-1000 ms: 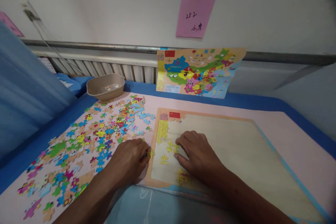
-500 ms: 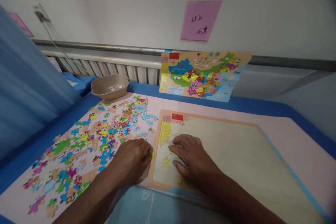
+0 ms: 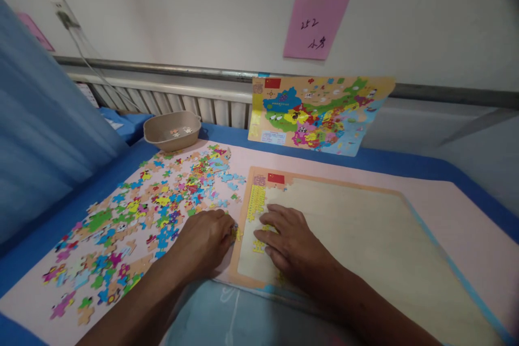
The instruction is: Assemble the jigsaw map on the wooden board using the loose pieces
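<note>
A puzzle board point(image 3: 344, 227) with a tan border lies in front of me, a strip of joined yellow pieces point(image 3: 256, 203) along its left side. My right hand point(image 3: 292, 240) rests over this side with its fingers spread. Its index fingertip touches a loose yellow piece point(image 3: 258, 246), and more yellow shows under the fingers. Just left of the border, my left hand point(image 3: 208, 238) is closed, thumb and fingers pinched on a yellow puzzle piece point(image 3: 237, 234) that is partly hidden. More yellow is half covered below my right palm.
Many loose colourful puzzle pieces point(image 3: 133, 208) spread over the pink surface at left. Behind them stands a beige basin point(image 3: 172, 138) with a few pieces inside. A printed map picture point(image 3: 316, 116) leans against the wall rail. A blue curtain point(image 3: 48, 113) hangs at far left.
My right hand has shifted slightly left, its index finger now reaching the loose yellow piece. My left hand stays almost in place. The view has moved a little.
</note>
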Tool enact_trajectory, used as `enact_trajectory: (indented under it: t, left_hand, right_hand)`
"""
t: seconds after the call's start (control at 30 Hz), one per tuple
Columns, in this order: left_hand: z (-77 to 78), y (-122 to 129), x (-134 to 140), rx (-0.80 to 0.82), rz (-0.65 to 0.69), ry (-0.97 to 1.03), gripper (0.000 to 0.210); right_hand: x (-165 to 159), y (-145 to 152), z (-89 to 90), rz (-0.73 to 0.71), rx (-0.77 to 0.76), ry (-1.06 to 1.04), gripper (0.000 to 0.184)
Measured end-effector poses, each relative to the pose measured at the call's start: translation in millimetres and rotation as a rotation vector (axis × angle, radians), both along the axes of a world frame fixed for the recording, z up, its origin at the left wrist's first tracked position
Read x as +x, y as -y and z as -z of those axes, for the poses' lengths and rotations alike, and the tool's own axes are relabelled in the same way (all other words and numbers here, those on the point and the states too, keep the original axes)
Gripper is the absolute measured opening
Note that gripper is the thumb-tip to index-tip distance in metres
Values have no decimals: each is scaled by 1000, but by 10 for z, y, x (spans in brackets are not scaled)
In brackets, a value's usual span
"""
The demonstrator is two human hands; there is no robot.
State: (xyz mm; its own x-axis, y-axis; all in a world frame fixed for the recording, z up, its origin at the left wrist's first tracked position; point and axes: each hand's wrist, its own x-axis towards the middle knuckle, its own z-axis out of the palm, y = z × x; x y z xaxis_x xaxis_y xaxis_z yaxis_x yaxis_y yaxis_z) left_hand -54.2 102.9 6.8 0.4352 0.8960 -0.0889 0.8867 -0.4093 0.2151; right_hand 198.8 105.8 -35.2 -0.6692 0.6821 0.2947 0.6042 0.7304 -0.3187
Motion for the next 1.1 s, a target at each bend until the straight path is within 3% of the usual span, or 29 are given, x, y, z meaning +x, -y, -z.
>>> enact_trajectory:
  t: [0.3,0.73,1.1]
  left_hand:
    - [-15,0,15,-2,-4,-8,22]
    - [-43,16,11,-2,-10,1,18]
    - [-49,8,18,0,-7,1,19]
  right_hand:
    - [-73,34,5,-6,2,-47,9]
    - [-57,7,-12,41,-7,-38,5]
    - [-46,-2,-59,51,3,-49,14]
